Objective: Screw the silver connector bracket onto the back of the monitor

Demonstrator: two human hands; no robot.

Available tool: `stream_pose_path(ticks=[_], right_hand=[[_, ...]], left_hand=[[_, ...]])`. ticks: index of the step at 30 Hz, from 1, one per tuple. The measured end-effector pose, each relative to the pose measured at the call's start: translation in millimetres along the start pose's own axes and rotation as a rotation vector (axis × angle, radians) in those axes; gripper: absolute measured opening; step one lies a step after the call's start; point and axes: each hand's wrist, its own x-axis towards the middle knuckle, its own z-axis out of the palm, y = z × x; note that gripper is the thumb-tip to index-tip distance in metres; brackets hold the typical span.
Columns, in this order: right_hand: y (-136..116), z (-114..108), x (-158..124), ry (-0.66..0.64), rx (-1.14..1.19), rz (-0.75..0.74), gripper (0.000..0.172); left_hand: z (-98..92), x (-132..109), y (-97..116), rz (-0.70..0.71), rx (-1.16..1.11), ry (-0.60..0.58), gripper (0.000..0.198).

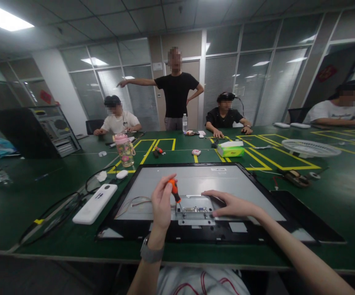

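While the left hand (161,200) clamps a screwdriver (174,187), the right hand (235,204), grip apart, touches a bracket (194,200) at right.

Bracket (192,201) on panel (189,174); pwr bank (95,204) L, box (231,152) behind (btl (185,123) farther back).

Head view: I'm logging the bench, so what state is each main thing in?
Metal bracket, on display panel
Display panel, lying flat
Orange-black screwdriver, in left hand, tip at bracket
Right hand, touching bracket
Pink-lidded bottle, upright, closed
Clear water bottle, upright, capped
White power bank, lying flat
Computer tower, standing
Green packet, lying flat
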Motion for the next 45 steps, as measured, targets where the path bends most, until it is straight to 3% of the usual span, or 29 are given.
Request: stream_pose_path(ticks=[4, 9, 14, 18, 23, 28, 33, 37, 42, 45], right_hand=[[2.7, -0.9, 0.2, -0.008, -0.004, 0.003, 0.079], [5.2, -1.2, 0.6, -0.005, 0.004, 0.000, 0.079], [5.0, -2.3, 0.3, -0.007, 0.000, -0.001, 0.080], [5.9, -3.0, 0.0, 0.000, -0.011, 0.003, 0.080], [8.1, -2.7, 0.6, -0.011, -0.006, 0.023, 0.081], [8.1, -3.4, 0.0, -0.018, -0.002, 0.039, 0.081], [8.7, -3.5, -0.2, -0.017, -0.011, 0.026, 0.080], [7.2, -3.4, -0.7, -0.017, -0.014, 0.027, 0.080], [6.1, -3.9, -1.2, -0.011, -0.002, 0.033, 0.081], [7.6, -4.1, -1.2, -0.013, -0.002, 0.029, 0.080]], left_hand=[[-0.9, -0.2, -1.9, 0.050, 0.029, -0.024, 0.022], [-1.6, 0.2, -3.3, -0.059, -0.046, -0.023, 0.032], [-2.1, 0.5, -2.9, 0.046, 0.006, 0.006, 0.023], [-2.2, 0.5, -1.9, -0.052, -0.062, -0.015, 0.032], [-4.5, 1.4, -5.0, 0.048, -0.001, 0.012, 0.023], [-2.8, 0.4, -3.1, -0.058, -0.104, -0.006, 0.035], [-3.0, -0.3, -2.5, 0.011, -0.010, 0.034, 0.024], [-3.2, 0.3, -1.5, -0.037, -0.080, 0.011, 0.033], [-3.7, 0.3, -2.9, 0.011, 0.000, 0.052, 0.023], [-3.0, 0.5, -2.4, -0.009, -0.049, 0.041, 0.028]])
